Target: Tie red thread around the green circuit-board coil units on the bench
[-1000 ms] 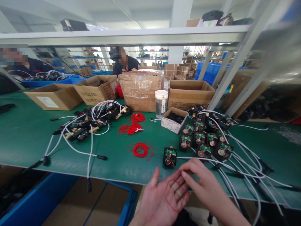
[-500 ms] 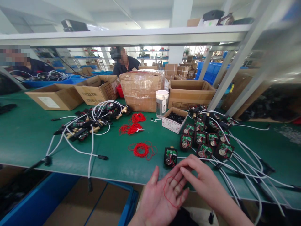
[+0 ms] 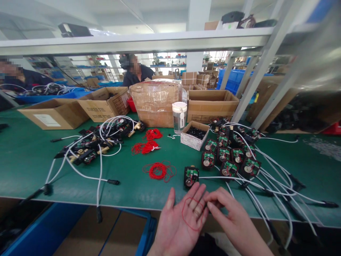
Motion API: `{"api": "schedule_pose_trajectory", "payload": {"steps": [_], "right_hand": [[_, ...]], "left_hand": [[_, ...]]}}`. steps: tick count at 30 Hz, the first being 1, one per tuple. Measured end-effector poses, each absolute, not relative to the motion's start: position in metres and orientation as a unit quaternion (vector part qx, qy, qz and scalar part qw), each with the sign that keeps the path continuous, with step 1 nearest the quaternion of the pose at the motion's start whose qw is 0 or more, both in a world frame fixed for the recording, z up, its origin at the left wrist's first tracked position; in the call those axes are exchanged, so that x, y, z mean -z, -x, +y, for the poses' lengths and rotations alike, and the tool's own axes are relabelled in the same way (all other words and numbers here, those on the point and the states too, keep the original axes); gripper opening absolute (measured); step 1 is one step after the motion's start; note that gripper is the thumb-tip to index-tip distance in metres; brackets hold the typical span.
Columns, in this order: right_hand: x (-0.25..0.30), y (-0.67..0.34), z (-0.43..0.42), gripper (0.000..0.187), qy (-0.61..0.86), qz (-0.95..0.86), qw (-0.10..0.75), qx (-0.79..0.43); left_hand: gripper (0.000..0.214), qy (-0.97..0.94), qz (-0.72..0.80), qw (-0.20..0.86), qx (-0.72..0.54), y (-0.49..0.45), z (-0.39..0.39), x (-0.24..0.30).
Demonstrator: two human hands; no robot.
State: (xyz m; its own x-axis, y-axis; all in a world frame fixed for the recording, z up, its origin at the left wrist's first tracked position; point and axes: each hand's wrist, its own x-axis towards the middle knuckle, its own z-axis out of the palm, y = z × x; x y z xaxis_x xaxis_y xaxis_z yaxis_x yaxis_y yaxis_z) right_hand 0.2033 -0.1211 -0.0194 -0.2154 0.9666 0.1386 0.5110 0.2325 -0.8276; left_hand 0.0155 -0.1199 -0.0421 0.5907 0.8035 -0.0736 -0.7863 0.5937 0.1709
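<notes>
My left hand [image 3: 183, 217] is palm up with its fingers stretched out. Across the palm and fingers lies a thin red loop [image 3: 183, 217], like a rubber ring or cord. At its far-right side, my right hand [image 3: 226, 209] has thumb and forefinger pinched beside the left fingers; whether the loop is between them I cannot make out. Just beyond the left fingertips sits a black housing [image 3: 191, 177] with a green circuit board and a white cable. Farther off lies a loose pile of similar thin red loops [image 3: 159, 171], with more red bundles [image 3: 149, 146] behind it.
Several board-fitted housings [image 3: 229, 167] with white cables crowd the right. More cabled parts [image 3: 93, 142] lie left. A small box of black pieces [image 3: 194, 137], a lidded jar [image 3: 179, 119] and cardboard boxes [image 3: 157, 106] stand behind. Two people sit across. Blue crates [image 3: 141, 231] are below the edge.
My right hand has shifted slightly down and right along the left fingers, still pinched. The left hand stays palm up with the red loop on it. The view has turned slightly right.
</notes>
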Motion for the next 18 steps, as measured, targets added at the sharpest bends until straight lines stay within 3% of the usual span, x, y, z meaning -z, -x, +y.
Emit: {"api": "schedule_pose_trajectory", "payload": {"steps": [7,18], "right_hand": [[0.009,-0.196,-0.114,0.016,0.524,-0.716,0.327,-0.326],[-0.011,-0.179,-0.097,0.018,0.478,-0.785,0.212,-0.334]], "left_hand": [[0.073,-0.008,0.060,0.908,-0.414,-0.017,-0.120,0.039],[0.065,0.005,0.059,0.933,-0.355,-0.023,-0.121,0.034]]}}
